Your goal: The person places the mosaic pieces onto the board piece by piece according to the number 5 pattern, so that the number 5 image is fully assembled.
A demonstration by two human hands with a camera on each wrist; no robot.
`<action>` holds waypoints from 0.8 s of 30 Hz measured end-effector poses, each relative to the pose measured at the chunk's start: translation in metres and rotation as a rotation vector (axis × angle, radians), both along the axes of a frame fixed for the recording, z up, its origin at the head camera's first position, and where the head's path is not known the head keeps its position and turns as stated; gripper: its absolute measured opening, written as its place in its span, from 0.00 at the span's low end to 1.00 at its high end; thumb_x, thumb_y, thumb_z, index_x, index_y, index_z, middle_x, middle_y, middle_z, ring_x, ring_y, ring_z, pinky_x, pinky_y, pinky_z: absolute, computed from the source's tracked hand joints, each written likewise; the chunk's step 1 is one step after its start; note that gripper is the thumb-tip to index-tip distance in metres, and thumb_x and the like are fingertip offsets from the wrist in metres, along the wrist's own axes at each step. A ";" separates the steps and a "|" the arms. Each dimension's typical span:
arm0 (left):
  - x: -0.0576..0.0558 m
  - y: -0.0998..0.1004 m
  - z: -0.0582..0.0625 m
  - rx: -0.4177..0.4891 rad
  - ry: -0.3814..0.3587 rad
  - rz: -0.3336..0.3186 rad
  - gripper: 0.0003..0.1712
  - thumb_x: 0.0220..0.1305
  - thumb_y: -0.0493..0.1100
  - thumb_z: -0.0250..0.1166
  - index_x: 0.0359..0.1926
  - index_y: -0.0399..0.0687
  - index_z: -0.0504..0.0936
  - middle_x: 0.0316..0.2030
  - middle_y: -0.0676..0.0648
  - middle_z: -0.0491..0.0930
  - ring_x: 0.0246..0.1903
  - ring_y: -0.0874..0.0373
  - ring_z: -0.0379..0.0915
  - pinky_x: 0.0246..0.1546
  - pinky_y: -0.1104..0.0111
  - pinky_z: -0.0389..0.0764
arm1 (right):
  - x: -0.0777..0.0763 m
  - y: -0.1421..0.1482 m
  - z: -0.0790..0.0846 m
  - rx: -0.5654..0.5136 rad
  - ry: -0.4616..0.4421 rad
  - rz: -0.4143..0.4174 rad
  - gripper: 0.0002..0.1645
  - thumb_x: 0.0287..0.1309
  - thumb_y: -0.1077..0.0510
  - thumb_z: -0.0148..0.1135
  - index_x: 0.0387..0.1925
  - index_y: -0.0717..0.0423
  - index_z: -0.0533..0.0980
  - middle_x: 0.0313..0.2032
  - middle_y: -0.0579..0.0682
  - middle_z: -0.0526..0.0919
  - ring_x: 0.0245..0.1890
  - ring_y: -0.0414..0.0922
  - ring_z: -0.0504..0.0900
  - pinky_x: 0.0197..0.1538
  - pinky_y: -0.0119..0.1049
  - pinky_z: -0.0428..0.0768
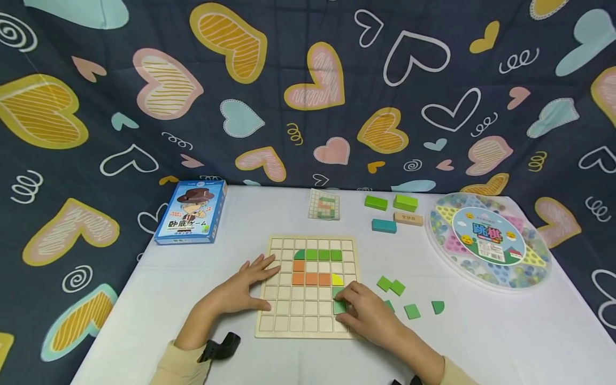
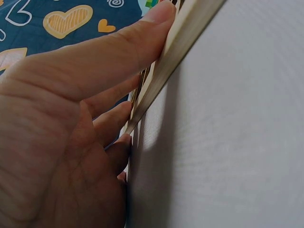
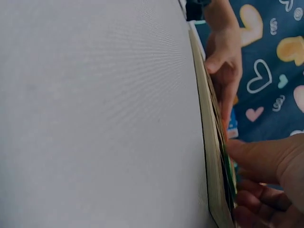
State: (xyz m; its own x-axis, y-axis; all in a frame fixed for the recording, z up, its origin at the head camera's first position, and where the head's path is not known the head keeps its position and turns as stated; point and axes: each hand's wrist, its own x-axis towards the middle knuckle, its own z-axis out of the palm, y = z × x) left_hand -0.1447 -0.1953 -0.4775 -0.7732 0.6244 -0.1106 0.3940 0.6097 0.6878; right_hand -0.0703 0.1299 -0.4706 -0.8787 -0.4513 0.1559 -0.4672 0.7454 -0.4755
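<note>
A wooden grid board [image 1: 298, 323] lies on the table with orange tiles [image 1: 312, 279], green tiles [image 1: 324, 255] and a yellow tile [image 1: 338, 279] in its cells. My left hand [image 1: 243, 289] rests at the board's left side, fingers spread, with the thumb [image 2: 142, 40] touching its edge in the left wrist view. At the right side, my right hand [image 1: 368, 313] pinches a green square tile [image 1: 339, 307] over the grid, thumb below and fingers above. Its fingers partly cover that tile and a green one just above.
Several loose green pieces [image 1: 412, 311] lie right of the board. Behind it are a pattern card [image 1: 324, 204] and small blocks [image 1: 384, 225]. A blue game box [image 1: 190, 212] stands at left, a round marble-game case [image 1: 488, 240] at right. A heart-print cloth [image 1: 308, 133] hangs behind.
</note>
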 end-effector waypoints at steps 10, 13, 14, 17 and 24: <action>0.004 -0.007 0.002 -0.002 -0.005 0.017 0.51 0.45 0.55 0.74 0.69 0.50 0.64 0.74 0.44 0.48 0.74 0.42 0.34 0.70 0.43 0.34 | 0.012 0.069 0.014 -0.066 0.017 -0.172 0.24 0.46 0.57 0.73 0.48 0.51 0.78 0.45 0.39 0.79 0.45 0.40 0.80 0.46 0.37 0.81; 0.004 -0.007 0.003 -0.002 -0.002 0.011 0.51 0.45 0.55 0.74 0.69 0.49 0.63 0.74 0.43 0.48 0.73 0.42 0.35 0.70 0.43 0.34 | 0.019 0.106 0.015 -0.043 -0.017 -0.268 0.26 0.46 0.57 0.73 0.50 0.52 0.78 0.47 0.42 0.80 0.46 0.44 0.80 0.46 0.39 0.81; 0.004 -0.007 0.004 0.001 -0.003 0.009 0.51 0.45 0.55 0.73 0.69 0.49 0.63 0.74 0.43 0.48 0.73 0.41 0.35 0.70 0.43 0.34 | 0.022 0.117 0.015 -0.023 -0.035 -0.304 0.26 0.46 0.56 0.73 0.50 0.51 0.78 0.47 0.43 0.80 0.46 0.44 0.80 0.46 0.39 0.81; 0.003 -0.005 0.005 0.010 0.003 -0.001 0.50 0.46 0.55 0.73 0.69 0.48 0.63 0.74 0.42 0.48 0.73 0.40 0.35 0.70 0.42 0.35 | 0.028 0.147 0.014 0.014 -0.091 -0.382 0.26 0.46 0.55 0.73 0.50 0.51 0.78 0.47 0.45 0.80 0.45 0.44 0.80 0.45 0.35 0.81; 0.000 0.001 0.002 0.016 0.022 -0.018 0.50 0.46 0.55 0.73 0.69 0.48 0.64 0.73 0.41 0.48 0.73 0.40 0.36 0.69 0.42 0.36 | 0.031 0.173 0.004 0.020 -0.072 -0.395 0.15 0.46 0.60 0.72 0.39 0.47 0.81 0.39 0.41 0.77 0.35 0.32 0.73 0.36 0.28 0.76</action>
State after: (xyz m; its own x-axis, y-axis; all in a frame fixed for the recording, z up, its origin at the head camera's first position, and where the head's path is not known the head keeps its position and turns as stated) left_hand -0.1447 -0.1947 -0.4754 -0.7640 0.6397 -0.0838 0.4196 0.5914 0.6886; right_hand -0.0394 0.3030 -0.4665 -0.9934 -0.0792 0.0824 -0.1092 0.8706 -0.4797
